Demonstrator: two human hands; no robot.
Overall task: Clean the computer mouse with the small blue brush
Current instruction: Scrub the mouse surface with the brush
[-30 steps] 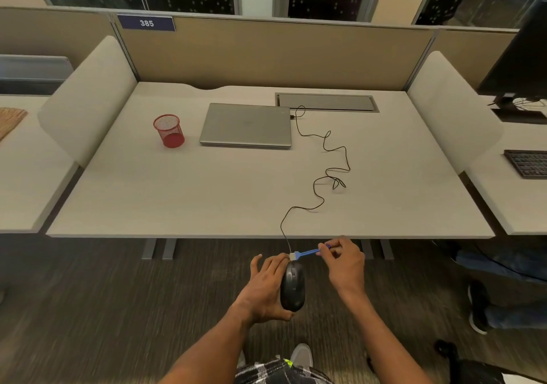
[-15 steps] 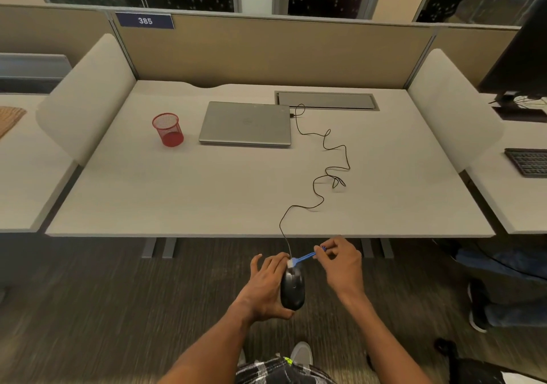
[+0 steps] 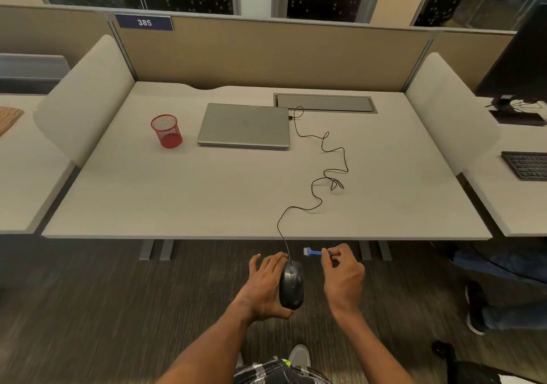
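Open-plan office, I'd say. Ahead of my left hand (image 3: 265, 287) gripping the mouse (image 3: 291, 286): desk (image 3: 207, 194), closed laptop (image 3: 244, 125), red mesh pen cup (image 3: 166, 131), fabric partition (image 3: 266, 55) with number plate 385 (image 3: 144, 22). Far right of the grip: neighbouring keyboard (image 3: 528, 164), monitor (image 3: 521, 58). Carpet (image 3: 88, 309) below.

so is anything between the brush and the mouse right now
Nothing visible. Only open air lies between the head of the blue brush, pinched in the right hand, and the mouse gripped by the left hand.
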